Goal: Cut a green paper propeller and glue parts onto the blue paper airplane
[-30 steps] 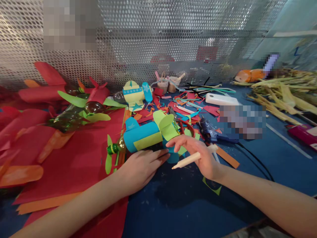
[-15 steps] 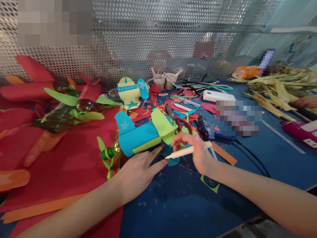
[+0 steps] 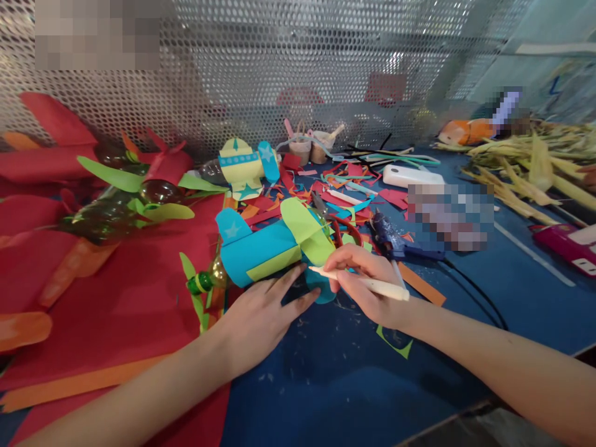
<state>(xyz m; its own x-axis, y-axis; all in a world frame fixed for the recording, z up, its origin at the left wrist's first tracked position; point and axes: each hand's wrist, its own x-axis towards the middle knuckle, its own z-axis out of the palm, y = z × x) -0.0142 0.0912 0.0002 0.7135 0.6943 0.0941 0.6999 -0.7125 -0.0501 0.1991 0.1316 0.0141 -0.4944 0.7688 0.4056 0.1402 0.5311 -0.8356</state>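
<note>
In the head view my right hand pinches a white marker pen, its tip pointing left at a blue paper piece on the table. My left hand lies flat with fingers spread, its fingertips on the left part of that blue piece. Just above my left hand rests a toy plane made from a bottle in blue and lime paper, with a star on its tail. Its green bottle neck carries lime propeller blades. My right fingers partly cover the blue piece.
Red bottle planes and red paper fill the left side. A yellow bottle plane lies behind. Paper scraps, a blue glue gun with a black cord and dried husks are further right. A perforated metal panel stands behind.
My right hand has tilted the marker: its tip moved up, its rear end dropped down to the right. My left hand stays nearly in place, fingers spread a little wider. The view shifted slightly.
</note>
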